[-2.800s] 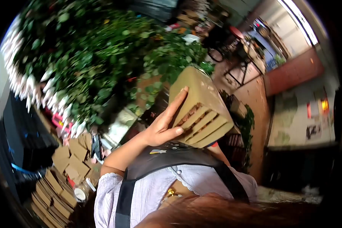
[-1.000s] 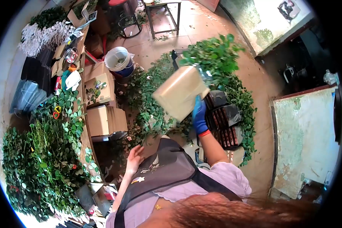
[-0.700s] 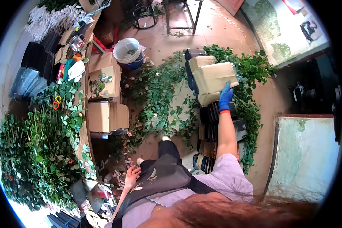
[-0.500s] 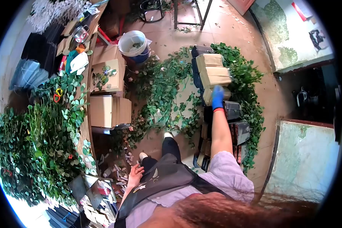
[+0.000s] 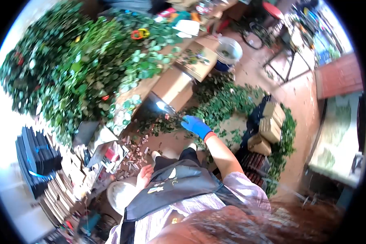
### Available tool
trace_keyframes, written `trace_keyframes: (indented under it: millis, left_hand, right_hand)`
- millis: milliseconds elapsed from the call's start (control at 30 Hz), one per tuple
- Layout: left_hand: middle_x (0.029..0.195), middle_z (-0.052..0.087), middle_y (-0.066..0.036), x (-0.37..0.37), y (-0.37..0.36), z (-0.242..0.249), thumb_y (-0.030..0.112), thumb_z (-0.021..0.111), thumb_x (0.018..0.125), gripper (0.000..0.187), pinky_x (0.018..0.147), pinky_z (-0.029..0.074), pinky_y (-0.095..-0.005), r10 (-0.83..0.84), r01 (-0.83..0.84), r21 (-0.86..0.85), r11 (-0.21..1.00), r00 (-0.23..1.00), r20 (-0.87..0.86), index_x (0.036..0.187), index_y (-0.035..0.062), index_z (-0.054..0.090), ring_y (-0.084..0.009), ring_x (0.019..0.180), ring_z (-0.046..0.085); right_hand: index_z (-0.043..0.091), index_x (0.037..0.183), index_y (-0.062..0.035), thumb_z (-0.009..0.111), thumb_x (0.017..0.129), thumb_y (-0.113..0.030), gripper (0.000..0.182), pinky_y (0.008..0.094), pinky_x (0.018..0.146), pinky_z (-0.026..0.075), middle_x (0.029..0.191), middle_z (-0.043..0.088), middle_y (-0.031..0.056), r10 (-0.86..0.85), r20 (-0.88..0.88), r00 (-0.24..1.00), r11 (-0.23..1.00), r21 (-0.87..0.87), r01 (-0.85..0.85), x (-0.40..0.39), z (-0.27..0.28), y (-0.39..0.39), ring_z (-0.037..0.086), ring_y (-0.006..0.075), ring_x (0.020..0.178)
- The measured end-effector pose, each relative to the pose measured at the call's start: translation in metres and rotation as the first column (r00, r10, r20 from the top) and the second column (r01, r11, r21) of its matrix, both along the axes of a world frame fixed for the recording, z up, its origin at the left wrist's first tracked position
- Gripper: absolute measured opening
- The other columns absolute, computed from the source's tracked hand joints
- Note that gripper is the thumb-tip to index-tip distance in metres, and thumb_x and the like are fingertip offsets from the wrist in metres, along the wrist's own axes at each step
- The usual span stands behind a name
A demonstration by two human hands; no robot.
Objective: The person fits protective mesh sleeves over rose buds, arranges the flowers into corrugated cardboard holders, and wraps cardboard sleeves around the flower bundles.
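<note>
My right hand (image 5: 197, 126), in a blue glove with a red cuff, reaches forward over the leaf-strewn floor. Its fingers look stretched out, and I see nothing in them. The bare left hand (image 5: 144, 176) hangs by my dark apron (image 5: 179, 181) with loosely bent fingers and no object showing. Near the right hand are cut green leaves (image 5: 223, 103) and a cardboard box (image 5: 175, 91) beside the bench. Off to the right, several paper-wrapped bundles (image 5: 270, 129) rest on dark stacked packs, away from the hand.
Leafy stems (image 5: 97, 61) are heaped on the wooden bench (image 5: 148, 87), with yellow and red-handled scissors (image 5: 140, 34). A white bucket (image 5: 229, 51) stands beyond the boxes. Beside my left arm is a pale bin (image 5: 120, 197). Dark folded stacks (image 5: 38, 158) lie far left.
The view has turned left. My right hand has left the paper-wrapped bundles and swung left across my front. The left hand stays low by the apron.
</note>
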State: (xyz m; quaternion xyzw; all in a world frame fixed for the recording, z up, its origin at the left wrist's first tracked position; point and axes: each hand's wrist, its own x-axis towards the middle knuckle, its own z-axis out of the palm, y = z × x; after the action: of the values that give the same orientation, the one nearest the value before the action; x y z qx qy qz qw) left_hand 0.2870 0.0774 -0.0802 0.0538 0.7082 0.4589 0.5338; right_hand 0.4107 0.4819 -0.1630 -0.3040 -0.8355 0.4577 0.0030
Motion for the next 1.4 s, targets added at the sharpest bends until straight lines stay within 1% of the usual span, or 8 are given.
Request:
trace_keyframes:
  millis: [133, 200, 467, 633, 833, 1000, 1267, 1400]
  left_hand:
    - [0.127, 0.061, -0.016, -0.024, -0.037, 0.076, 0.007, 0.048, 0.097, 0.04, 0.098, 0.047, -0.0368, 0.052, -0.175, -0.163, 0.971, 0.82, -0.57, 0.137, 0.0038, 0.05, -0.0258, 0.111, 0.061]
    - [0.117, 0.061, -0.01, -0.056, -0.097, 0.032, 0.01, 0.049, 0.099, 0.033, 0.088, 0.052, -0.038, 0.468, -0.479, 0.211, 0.852, 0.514, -0.719, 0.131, 0.0028, 0.055, -0.0203, 0.099, 0.061]
    - [0.116, 0.059, -0.011, -0.251, -0.248, 0.031, 0.0, 0.045, 0.099, 0.031, 0.093, 0.047, -0.0297, 0.556, -0.492, 0.493, 0.718, -0.022, -0.831, 0.127, -0.0006, 0.057, -0.0185, 0.101, 0.058]
    - [0.114, 0.06, -0.01, -0.3, -0.249, 0.095, -0.001, 0.045, 0.099, 0.029, 0.09, 0.046, -0.0298, 0.681, -0.447, 0.617, 0.648, -0.024, -0.732, 0.124, -0.0008, 0.058, -0.0179, 0.099, 0.057]
    - [0.111, 0.061, -0.009, -0.294, -0.227, 0.134, -0.001, 0.045, 0.098, 0.026, 0.087, 0.046, -0.03, 0.728, -0.324, 0.662, 0.676, 0.151, -0.669, 0.121, -0.001, 0.058, -0.0172, 0.097, 0.057]
    - [0.107, 0.062, -0.009, -0.274, -0.199, 0.084, -0.002, 0.047, 0.097, 0.024, 0.086, 0.046, -0.0311, 0.713, -0.366, 0.616, 0.698, 0.443, -0.544, 0.117, -0.0015, 0.059, -0.0181, 0.096, 0.057]
    - [0.127, 0.052, -0.029, -0.245, -0.096, 0.13, 0.027, 0.081, 0.076, 0.088, 0.102, 0.039, -0.05, -0.065, 0.325, -0.024, 0.945, 0.114, -0.991, 0.143, -0.0072, 0.036, -0.0432, 0.118, 0.049]
    - [0.092, 0.069, -0.025, -0.244, -0.064, 0.108, 0.039, 0.077, 0.08, 0.069, 0.081, 0.053, -0.047, -0.513, 0.203, -0.48, 0.853, 0.496, -0.701, 0.13, -0.0014, 0.05, -0.0401, 0.091, 0.068]
  right_hand:
    - [0.063, 0.123, -0.0031, 0.061, 0.096, -0.029, 0.038, 0.0425, 0.089, 0.054, 0.105, 0.07, 0.0207, 0.134, -0.417, 0.899, 0.983, -0.059, -0.174, -0.077, 0.078, -0.046, 0.068, 0.0354, 0.097]
    - [0.061, 0.127, -0.003, 0.062, 0.096, -0.027, 0.04, 0.042, 0.094, 0.052, 0.118, 0.067, 0.0203, 0.173, -0.493, 0.853, 0.969, -0.07, -0.237, -0.112, 0.134, -0.086, 0.066, 0.0334, 0.107]
    - [0.063, 0.126, -0.0092, 0.062, 0.095, -0.03, 0.038, 0.0454, 0.084, 0.052, 0.114, 0.068, 0.0142, 0.641, -0.557, 0.528, 0.767, 0.474, -0.432, -0.256, 0.197, -0.271, 0.064, 0.0328, 0.099]
    - [0.071, 0.109, -0.0162, 0.056, 0.096, -0.041, 0.031, 0.046, 0.063, 0.051, 0.083, 0.069, 0.0092, 0.455, -0.479, 0.751, 0.803, 0.585, -0.113, -0.29, 0.202, -0.295, 0.065, 0.0327, 0.073]
    - [0.065, 0.095, -0.0178, 0.051, 0.097, -0.044, 0.03, 0.0474, 0.059, 0.048, 0.078, 0.065, 0.0106, 0.465, 0.133, 0.875, 0.655, 0.614, -0.441, -0.323, 0.204, -0.3, 0.065, 0.0333, 0.07]
    - [0.064, 0.099, -0.017, 0.054, 0.096, -0.044, 0.029, 0.0483, 0.06, 0.049, 0.079, 0.067, 0.0113, 0.511, -0.069, 0.857, 0.711, 0.593, -0.376, -0.327, 0.2, -0.303, 0.065, 0.0346, 0.071]
    - [0.067, 0.106, -0.019, 0.054, 0.094, -0.047, 0.033, 0.0475, 0.063, 0.053, 0.085, 0.071, 0.0125, 0.482, 0.034, 0.876, 0.737, 0.525, -0.426, -0.33, 0.201, -0.303, 0.068, 0.0362, 0.074]
    - [0.068, 0.106, -0.0199, 0.054, 0.093, -0.048, 0.034, 0.0475, 0.063, 0.053, 0.084, 0.071, 0.0117, 0.486, 0.004, 0.874, 0.74, 0.529, -0.414, -0.328, 0.199, -0.301, 0.068, 0.0353, 0.074]
